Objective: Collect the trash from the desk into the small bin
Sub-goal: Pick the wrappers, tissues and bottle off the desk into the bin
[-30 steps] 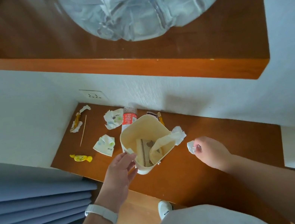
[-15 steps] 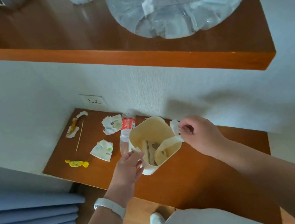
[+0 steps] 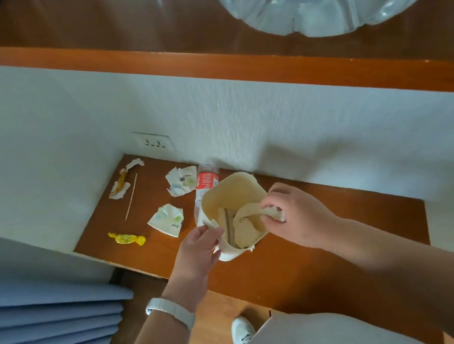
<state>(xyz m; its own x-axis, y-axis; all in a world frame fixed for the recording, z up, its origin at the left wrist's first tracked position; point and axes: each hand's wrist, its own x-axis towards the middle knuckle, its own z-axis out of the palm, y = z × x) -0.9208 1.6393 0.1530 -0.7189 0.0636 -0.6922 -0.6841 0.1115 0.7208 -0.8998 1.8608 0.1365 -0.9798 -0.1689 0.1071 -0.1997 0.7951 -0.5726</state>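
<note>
Having been carried from the desk (image 3: 311, 263) at 3 o'clock of the small bin (image 3: 232, 198), the crumpled tissue (image 3: 276, 214) is now pinched by the right hand (image 3: 294, 214) over the rim. The bin's near wall is gripped by the left hand (image 3: 200, 252), fingers curled. Wrappers, a candy (image 3: 127, 238) and a bottle (image 3: 205, 182) remain uncollected around 9 to 11 o'clock.

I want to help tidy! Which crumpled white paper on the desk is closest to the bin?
The crumpled paper beside the yellow candy. It lies nearer the bin and the desk's front edge; the other paper sits back by the wall.

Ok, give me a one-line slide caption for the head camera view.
Right hand pushes a crumpled tissue into the small bin while the left hand steadies its rim.
</note>
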